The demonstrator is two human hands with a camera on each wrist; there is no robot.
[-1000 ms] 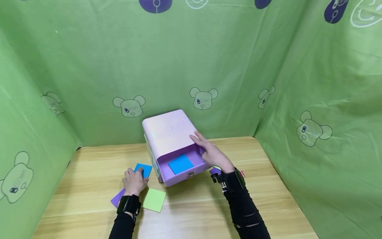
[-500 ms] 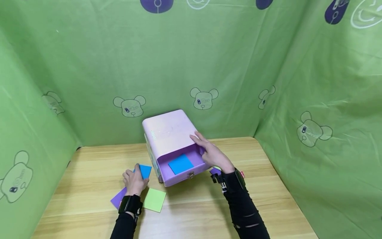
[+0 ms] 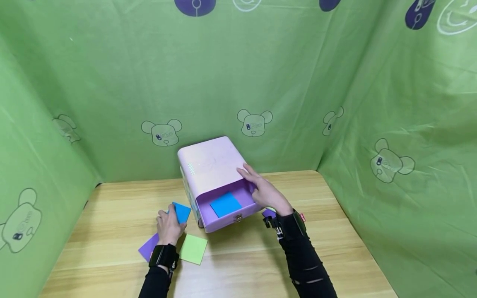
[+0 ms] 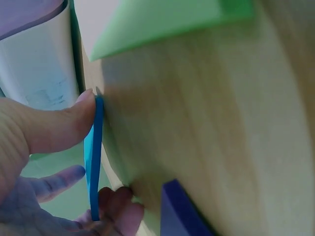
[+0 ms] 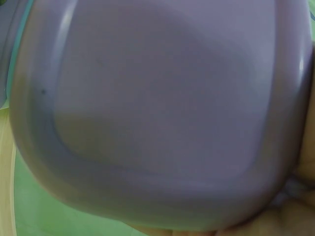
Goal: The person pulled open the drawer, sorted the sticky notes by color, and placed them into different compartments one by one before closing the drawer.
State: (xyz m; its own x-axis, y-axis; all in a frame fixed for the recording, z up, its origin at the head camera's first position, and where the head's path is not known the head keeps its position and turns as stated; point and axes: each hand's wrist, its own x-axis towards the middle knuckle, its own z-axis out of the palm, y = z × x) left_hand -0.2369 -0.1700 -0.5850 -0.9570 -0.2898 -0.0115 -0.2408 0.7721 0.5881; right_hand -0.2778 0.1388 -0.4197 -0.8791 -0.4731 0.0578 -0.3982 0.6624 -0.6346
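Observation:
In the head view, my left hand (image 3: 169, 227) pinches a small blue pad of sticky notes (image 3: 182, 212), left of the pink-purple box. The left wrist view shows the pad edge-on (image 4: 94, 162), with the thumb at one end and fingers at the other. My right hand (image 3: 267, 191) grips the right side of the box (image 3: 212, 163), fingertips on its upper edge. The purple drawer (image 3: 223, 224) is partly out, with a blue pad (image 3: 225, 204) lying inside. A purple surface of the box (image 5: 167, 98) fills most of the right wrist view, with fingers beneath it.
A light green pad (image 3: 193, 249) lies right of the left wrist, a purple pad (image 3: 148, 247) left of it. Another purple piece (image 3: 269, 213) shows partly beneath the right wrist. Green cloth walls (image 3: 208, 82) surround the wooden table (image 3: 231, 273).
My left hand has shifted slightly to the right with the blue pad, whose angle has changed a little. The right hand and the box stay in place.

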